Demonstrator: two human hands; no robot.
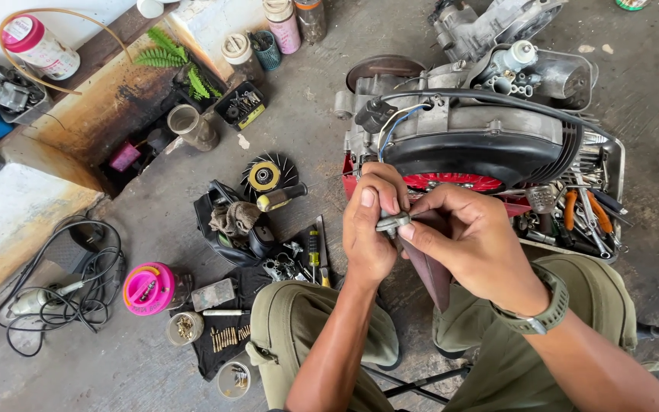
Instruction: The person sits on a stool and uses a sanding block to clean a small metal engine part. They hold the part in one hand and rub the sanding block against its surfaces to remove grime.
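Note:
My left hand (371,221) and my right hand (470,244) meet in front of me and pinch a small grey metal part (393,223) between their fingertips. Just beyond the hands sits a small engine (467,130) with a black cover, a red fan and a black cable, resting over a metal tray (615,164). My right wrist wears an olive-green watch (539,317). My knees in olive trousers are below the hands.
The tray holds orange-handled pliers (585,210) and several tools. On the concrete floor to the left lie a screwdriver (280,197), a black finned disc (267,174), a pink lid (149,288), small tins of screws (184,326), a coiled cable (78,290) and a black cloth.

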